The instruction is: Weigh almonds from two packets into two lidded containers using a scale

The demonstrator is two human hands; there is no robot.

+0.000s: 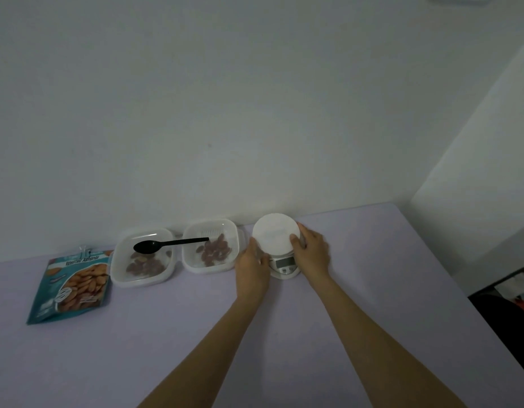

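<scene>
A small white scale with a round white platform stands near the wall. My left hand grips its left side and my right hand grips its right side, thumb on the platform's edge. To the left stand two clear square containers, one beside the scale and one further left, both open and holding brown almonds. A black plastic spoon lies across their rims. A teal almond packet lies flat at the far left.
The lilac table runs against a white wall. Its right edge drops off beside a dark area with clutter. A white corner wall juts in at the right.
</scene>
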